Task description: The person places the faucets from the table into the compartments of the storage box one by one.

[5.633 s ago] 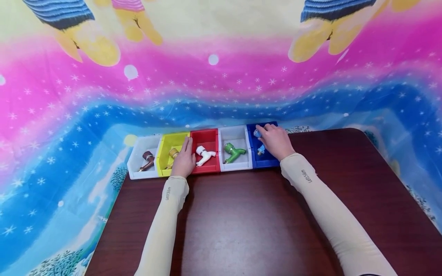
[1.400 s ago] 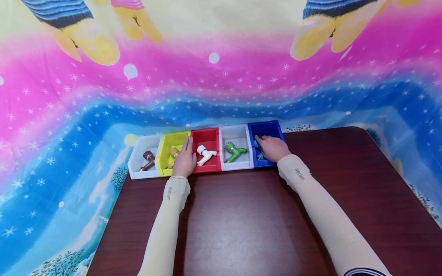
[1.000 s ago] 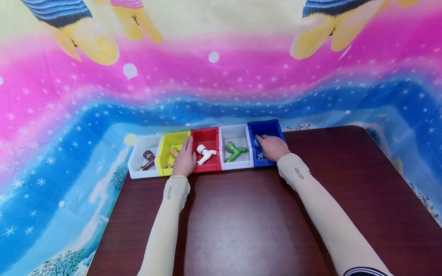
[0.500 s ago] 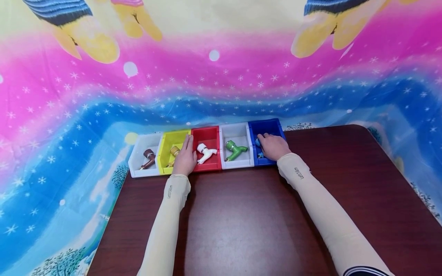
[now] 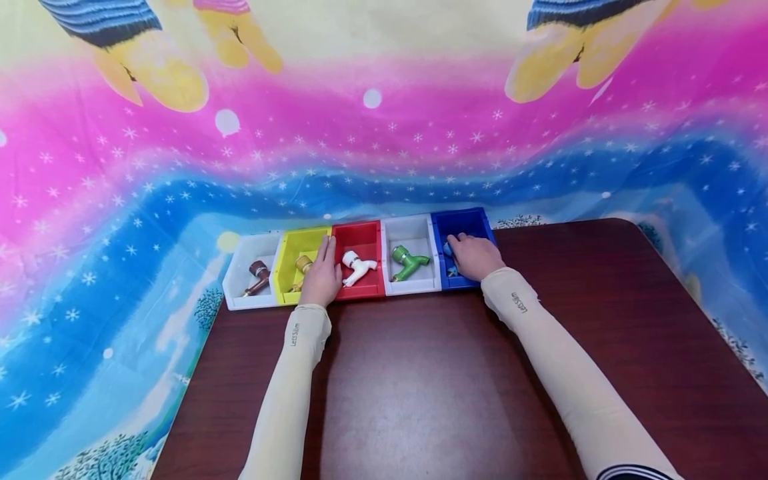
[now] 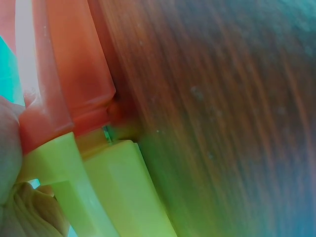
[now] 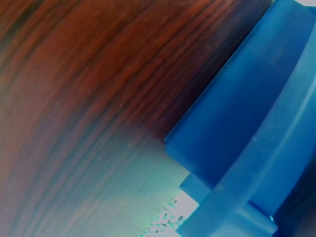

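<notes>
My left hand lies with straight fingers along the wall between the yellow bin and the red bin. Beside it, a yellow tap is partly covered by the hand, and a white tap lies in the red bin. My right hand reaches over the right wall of the blue bin, its fingers curled at the knob of a blue tap. Most of that tap is hidden under the hand. The right wrist view shows only the bin's blue wall and the tabletop.
A green tap lies in the white bin left of the blue one. At the row's left end, another white bin holds a brown tap. The bins stand along the back of the dark wooden table, against a printed cloth.
Since 5.6 s ago my right hand has come nearer the front of the blue bin, along with the blue tap's knob. Lately its fingertips have shifted slightly right. The left hand stays put.
</notes>
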A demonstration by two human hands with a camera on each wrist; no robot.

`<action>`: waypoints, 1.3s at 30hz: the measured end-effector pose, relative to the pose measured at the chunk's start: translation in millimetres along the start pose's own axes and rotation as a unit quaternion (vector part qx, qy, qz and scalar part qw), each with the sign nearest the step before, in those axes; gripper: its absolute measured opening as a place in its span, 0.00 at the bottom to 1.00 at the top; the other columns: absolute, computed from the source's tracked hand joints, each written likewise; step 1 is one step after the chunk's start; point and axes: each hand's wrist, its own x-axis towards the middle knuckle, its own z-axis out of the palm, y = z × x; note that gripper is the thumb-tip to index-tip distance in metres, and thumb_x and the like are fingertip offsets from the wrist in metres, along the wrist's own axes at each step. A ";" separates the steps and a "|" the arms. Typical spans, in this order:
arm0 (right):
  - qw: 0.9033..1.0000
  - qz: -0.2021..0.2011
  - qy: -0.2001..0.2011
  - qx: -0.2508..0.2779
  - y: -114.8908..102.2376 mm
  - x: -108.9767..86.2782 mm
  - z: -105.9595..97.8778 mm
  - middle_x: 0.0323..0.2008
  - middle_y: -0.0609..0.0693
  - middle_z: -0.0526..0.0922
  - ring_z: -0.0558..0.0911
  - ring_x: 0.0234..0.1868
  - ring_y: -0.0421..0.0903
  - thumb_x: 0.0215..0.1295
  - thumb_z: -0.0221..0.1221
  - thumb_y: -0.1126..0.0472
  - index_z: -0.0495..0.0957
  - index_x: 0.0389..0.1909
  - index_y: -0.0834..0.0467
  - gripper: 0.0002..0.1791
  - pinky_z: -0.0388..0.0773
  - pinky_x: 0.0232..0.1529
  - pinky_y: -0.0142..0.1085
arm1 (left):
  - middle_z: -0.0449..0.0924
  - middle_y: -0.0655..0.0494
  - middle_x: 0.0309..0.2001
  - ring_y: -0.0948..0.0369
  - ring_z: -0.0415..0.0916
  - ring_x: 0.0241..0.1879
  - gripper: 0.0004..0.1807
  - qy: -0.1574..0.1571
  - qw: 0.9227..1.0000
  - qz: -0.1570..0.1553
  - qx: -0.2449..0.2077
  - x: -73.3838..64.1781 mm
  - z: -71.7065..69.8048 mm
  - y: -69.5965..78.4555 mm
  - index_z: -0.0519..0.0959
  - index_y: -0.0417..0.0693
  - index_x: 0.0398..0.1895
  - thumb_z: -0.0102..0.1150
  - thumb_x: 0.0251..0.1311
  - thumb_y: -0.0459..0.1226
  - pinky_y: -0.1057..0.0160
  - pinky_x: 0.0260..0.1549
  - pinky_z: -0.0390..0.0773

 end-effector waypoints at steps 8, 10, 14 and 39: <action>1.000 -0.001 -0.022 0.002 0.3 3.3 1.2 0.65 0.64 0.79 0.81 0.63 0.61 0.76 0.56 0.56 0.67 0.75 0.62 0.30 0.81 0.60 0.55 | 0.44 0.51 0.85 0.42 0.71 0.71 0.41 -0.004 1.000 -0.012 -0.005 -2.1 -1.9 2.2 0.47 0.52 0.85 0.55 0.75 0.40 0.43 0.65 0.76; 1.000 -0.006 -0.022 0.002 0.4 3.6 1.5 0.65 0.63 0.79 0.81 0.63 0.61 0.76 0.56 0.56 0.67 0.75 0.61 0.30 0.81 0.60 0.55 | 0.44 0.51 0.85 0.43 0.70 0.72 0.41 -0.002 1.000 -0.011 -0.005 -2.3 -1.4 2.2 0.48 0.51 0.85 0.54 0.75 0.39 0.43 0.65 0.76; 1.000 -0.014 -0.020 -0.002 1.0 3.5 2.0 0.64 0.62 0.80 0.82 0.62 0.60 0.76 0.56 0.56 0.67 0.76 0.61 0.30 0.82 0.59 0.54 | 0.44 0.50 0.85 0.44 0.68 0.74 0.41 -0.003 1.000 -0.013 -0.007 -2.7 -1.1 2.6 0.47 0.51 0.85 0.54 0.75 0.39 0.44 0.65 0.76; 0.998 -0.036 0.050 -0.012 2.1 -2.2 1.4 0.65 0.60 0.80 0.77 0.66 0.60 0.75 0.58 0.56 0.72 0.73 0.59 0.28 0.73 0.70 0.54 | 0.47 0.52 0.85 0.41 0.79 0.61 0.41 0.017 1.000 0.015 0.014 -1.1 0.1 0.8 0.48 0.52 0.85 0.54 0.75 0.42 0.42 0.59 0.81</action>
